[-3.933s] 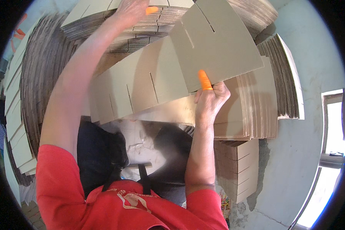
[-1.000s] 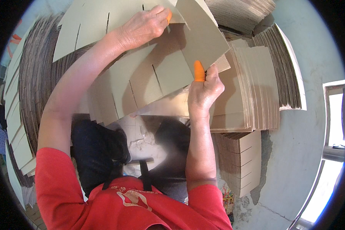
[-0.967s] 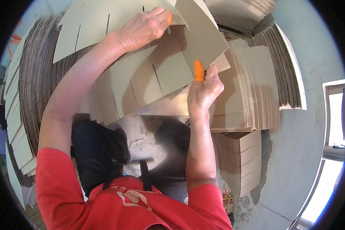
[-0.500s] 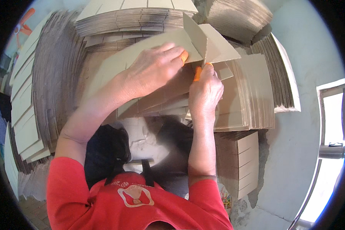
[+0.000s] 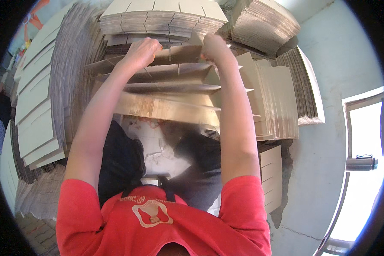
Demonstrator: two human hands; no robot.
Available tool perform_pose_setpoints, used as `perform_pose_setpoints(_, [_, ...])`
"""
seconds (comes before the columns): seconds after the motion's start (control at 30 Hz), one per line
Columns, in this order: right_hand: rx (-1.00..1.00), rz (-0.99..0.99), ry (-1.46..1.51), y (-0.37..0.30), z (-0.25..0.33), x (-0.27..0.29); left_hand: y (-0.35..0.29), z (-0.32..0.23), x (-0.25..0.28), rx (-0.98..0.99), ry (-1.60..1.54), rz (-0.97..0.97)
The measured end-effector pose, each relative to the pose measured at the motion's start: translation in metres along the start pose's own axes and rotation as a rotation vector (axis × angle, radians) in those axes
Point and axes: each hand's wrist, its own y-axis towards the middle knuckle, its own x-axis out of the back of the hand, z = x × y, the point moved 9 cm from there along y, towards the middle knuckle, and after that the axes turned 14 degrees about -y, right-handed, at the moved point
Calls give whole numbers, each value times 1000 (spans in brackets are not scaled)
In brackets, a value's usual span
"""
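Note:
Before me several slotted cardboard divider strips [image 5: 170, 73] stand on edge in rows running left to right. Toward their right ends a crosswise cardboard piece joins them, partly hidden by my right forearm. My left hand [image 5: 141, 53] is closed at the top edge of the farthest strip [image 5: 181, 54], left of its middle. Level with it, my right hand [image 5: 215, 46] is closed at the far end of the crosswise piece, beside that same strip. A bit of orange covering shows at the fingers of each hand; the fingertips are mostly hidden.
Tall stacks of slotted cardboard sheets stand at the left [image 5: 38, 94], the back [image 5: 162, 19] and the back right [image 5: 264, 25]. Larger cardboard sheets [image 5: 279, 100] lean to the right of the strips. Beyond them are a pale wall [image 5: 328, 68] and a bright window [image 5: 365, 128].
Both hands have moved away from me to the far side, my left one also leftward. The cardboard, earlier tilted with a raised crosswise piece, now stands as upright rows.

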Motion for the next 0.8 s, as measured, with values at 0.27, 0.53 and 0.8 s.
perform_pose_setpoints(0.27, [-151,-644,-227,-113,-66,2,-45,20,18,-62,-200,-322])
perform_pose_setpoints(0.53, [-28,-339,-250,-165,-103,-85,-78,-28,-17,-347,-307,-263])
perform_pose_setpoints(0.8, [-51,-398,170,-180,-106,-80,-100,-26,-37,-240,-407,-22])
